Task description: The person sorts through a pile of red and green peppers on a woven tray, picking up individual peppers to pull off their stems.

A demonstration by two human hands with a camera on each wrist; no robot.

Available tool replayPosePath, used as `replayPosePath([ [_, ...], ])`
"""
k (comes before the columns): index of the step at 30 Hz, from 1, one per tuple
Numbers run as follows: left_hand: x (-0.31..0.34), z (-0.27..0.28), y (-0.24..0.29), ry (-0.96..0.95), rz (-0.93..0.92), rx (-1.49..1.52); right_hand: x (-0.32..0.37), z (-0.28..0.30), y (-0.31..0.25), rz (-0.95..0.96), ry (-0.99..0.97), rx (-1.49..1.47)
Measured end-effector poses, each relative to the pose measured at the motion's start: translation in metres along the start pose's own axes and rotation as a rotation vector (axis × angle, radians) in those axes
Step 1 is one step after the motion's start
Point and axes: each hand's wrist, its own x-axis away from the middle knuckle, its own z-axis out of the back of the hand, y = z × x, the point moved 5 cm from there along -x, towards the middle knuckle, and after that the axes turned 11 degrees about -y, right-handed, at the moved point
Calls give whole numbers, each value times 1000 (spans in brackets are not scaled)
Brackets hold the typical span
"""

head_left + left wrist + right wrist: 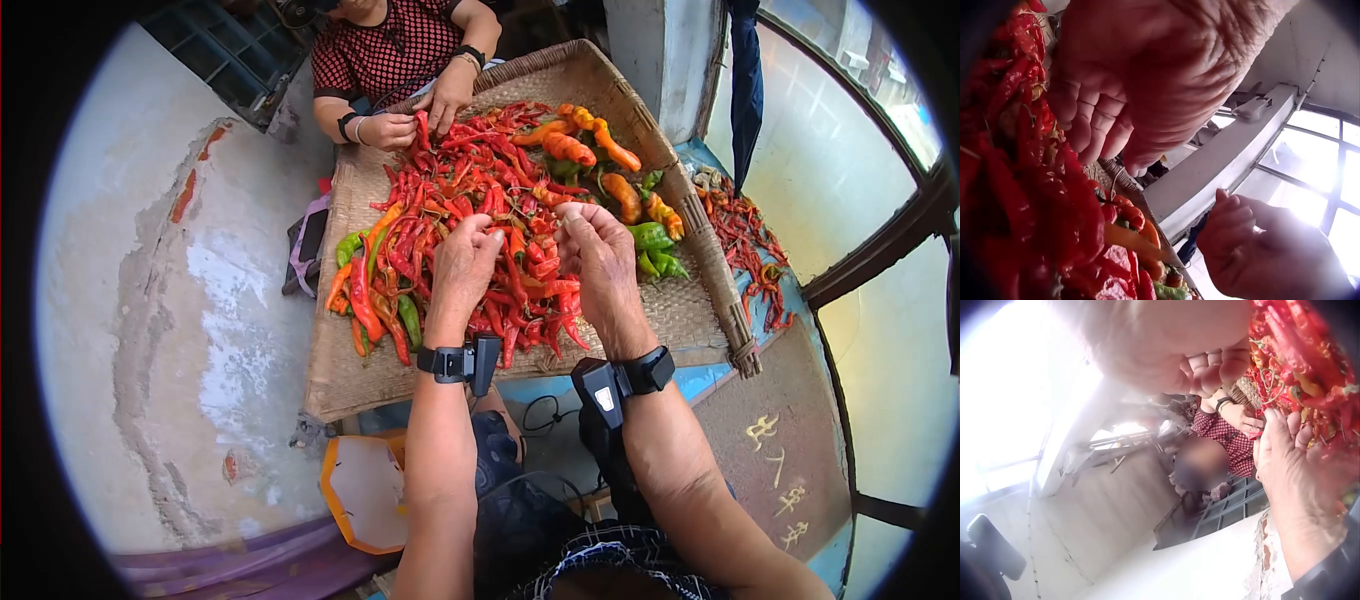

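Observation:
Red chili peppers (470, 180) lie heaped on a large woven tray (690, 300). My left hand (465, 265) is over the near middle of the heap, fingers bent loosely, with no pepper showing in them; its palm side fills the top of the left wrist view. To its right, my right hand (602, 265) is raised over the peppers, thumb and forefinger tips close together. Whether a small stem is between them I cannot tell. In the left wrist view its fingers are curled in. The two hands are apart, with red peppers between them.
Across the tray, another person's hands (425, 120) work at the heap's far edge. Orange peppers (570, 148) and green peppers (652, 238) lie to the right. More red peppers (745, 235) spread beyond the tray's raised rim. An orange-rimmed container (365, 490) stands below, near my left forearm.

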Motion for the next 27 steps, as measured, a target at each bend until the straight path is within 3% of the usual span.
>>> replayPosePath([
  [3,5,-21,21,-40,-42,-271,-3,2,0,14,10,-20],
  [8,7,-28,17,-30,-66,-413,-3,5,0,11,-13,-17],
  [10,6,-23,11,-65,56,-59,-3,10,-2,15,4,-29],
  [14,16,-5,13,-62,-29,384,-2,6,-3,0,10,-31],
  [24,24,1,15,101,-98,471,-3,3,-1,9,-29,2],
  [27,23,-4,20,78,-177,533,-1,-2,4,-71,-76,200],
])
